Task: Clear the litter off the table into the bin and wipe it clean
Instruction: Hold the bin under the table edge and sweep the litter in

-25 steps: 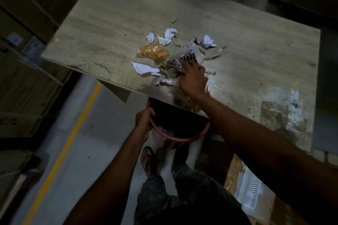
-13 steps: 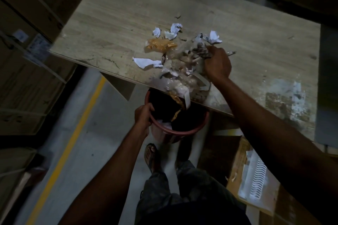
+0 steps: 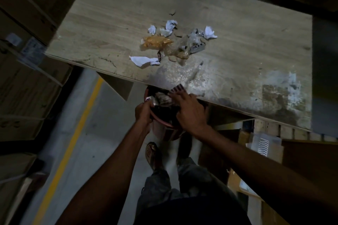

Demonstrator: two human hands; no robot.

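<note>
Dim storeroom, cardboard boxes on both sides, yellow floor line at left. Head view, the only one: pale wood-grain table (image 3: 113, 23), near edge stained and smeared with fine crumbs.

Left hand (image 3: 144, 110) has its fingers curled tight over the rim of the reddish bin (image 3: 164, 124), holding it up against and just below the table's near edge; judged purpose: whatever comes off the edge drops straight in.

Right hand (image 3: 190, 111) sits over the bin mouth, fingers spread loosely and flat, apparently gripping nothing; crumpled scraps lie in the bin just beside the fingertips (image 3: 176, 89).

Litter on the table, well back from the edge:
- orange wrapper (image 3: 155, 42)
- clear plastic wrap (image 3: 182, 47), touching the wrapper's right end
- white torn paper (image 3: 143, 60), nearest the edge
- small paper balls (image 3: 171, 24) behind

Judgement: clearing partly done; several pieces left; wiping not begun, no cloth in view
</note>
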